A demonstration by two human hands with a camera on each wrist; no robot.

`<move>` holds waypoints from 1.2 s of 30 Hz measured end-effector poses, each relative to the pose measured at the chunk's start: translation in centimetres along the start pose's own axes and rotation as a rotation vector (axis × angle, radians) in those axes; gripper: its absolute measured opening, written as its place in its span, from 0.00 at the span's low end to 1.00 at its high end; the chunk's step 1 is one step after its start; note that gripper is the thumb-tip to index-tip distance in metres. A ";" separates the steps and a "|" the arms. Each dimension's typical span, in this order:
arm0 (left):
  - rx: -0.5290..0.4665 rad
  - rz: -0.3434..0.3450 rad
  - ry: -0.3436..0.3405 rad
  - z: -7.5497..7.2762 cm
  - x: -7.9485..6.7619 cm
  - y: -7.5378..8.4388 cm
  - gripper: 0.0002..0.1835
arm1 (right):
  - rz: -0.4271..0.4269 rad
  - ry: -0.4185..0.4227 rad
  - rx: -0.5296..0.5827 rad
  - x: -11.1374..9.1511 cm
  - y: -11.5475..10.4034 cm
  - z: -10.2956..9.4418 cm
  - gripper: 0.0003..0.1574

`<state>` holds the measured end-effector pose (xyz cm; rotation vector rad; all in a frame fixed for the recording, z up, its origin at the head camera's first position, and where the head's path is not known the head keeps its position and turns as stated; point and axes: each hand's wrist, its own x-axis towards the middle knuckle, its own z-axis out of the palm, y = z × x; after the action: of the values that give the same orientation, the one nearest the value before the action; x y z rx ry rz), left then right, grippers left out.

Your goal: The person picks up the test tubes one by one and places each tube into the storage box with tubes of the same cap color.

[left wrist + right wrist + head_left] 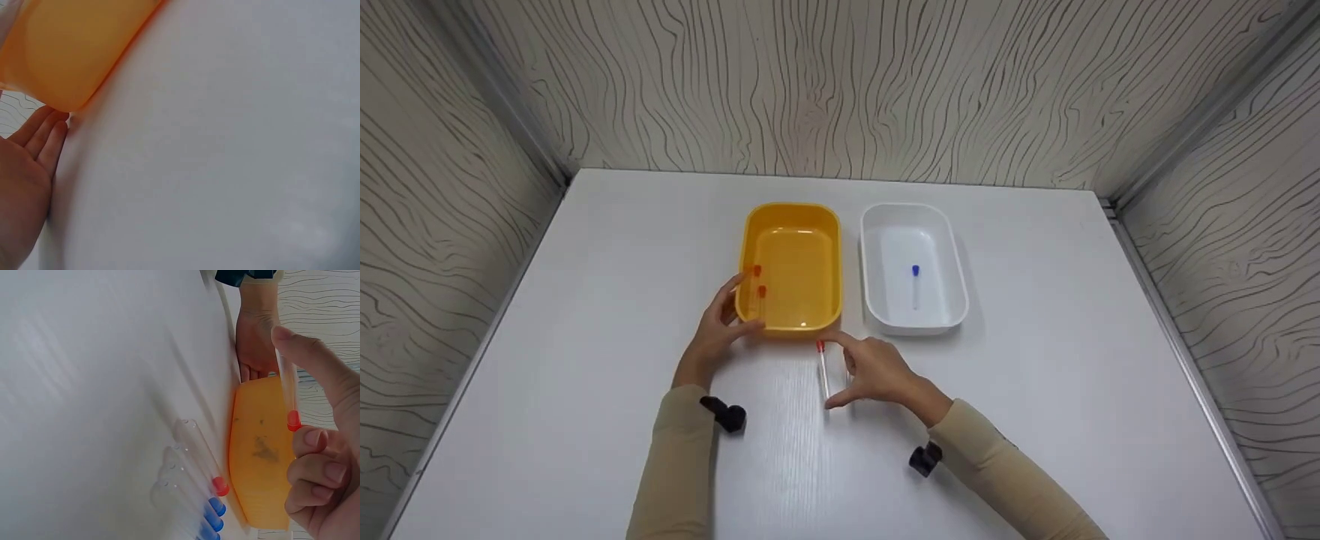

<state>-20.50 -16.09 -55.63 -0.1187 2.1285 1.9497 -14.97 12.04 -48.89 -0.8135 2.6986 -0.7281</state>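
My right hand (880, 370) pinches a clear test tube (287, 385) with a red cap lengthwise, thumb at its bottom end and forefinger at the cap. It holds the tube in front of the yellow box (804, 262). My left hand (714, 334) holds that box at its front left corner, thumb at the front wall and fingers along the left side. Two red-capped tubes (762, 292) lie inside, near the left wall. Under my right hand, a red-capped tube (199, 453) and several blue-capped tubes (212, 521) lie side by side on the table; the head view mostly hides them.
To the right of the yellow box stands a white box (900, 244), with one blue-capped tube (916, 286) in it. Wood-grain panels (810, 90) enclose the white table (1035, 315) at the back and both sides.
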 end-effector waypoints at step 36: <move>-0.031 0.031 -0.032 -0.3 -0.1 -0.2 0.45 | 0.024 0.112 0.239 4.4 -0.8 -2.3 0.57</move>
<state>-20.43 -16.41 -55.78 -0.0597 2.0924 1.9890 -19.01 9.91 -46.87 -0.6997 2.6412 -1.0950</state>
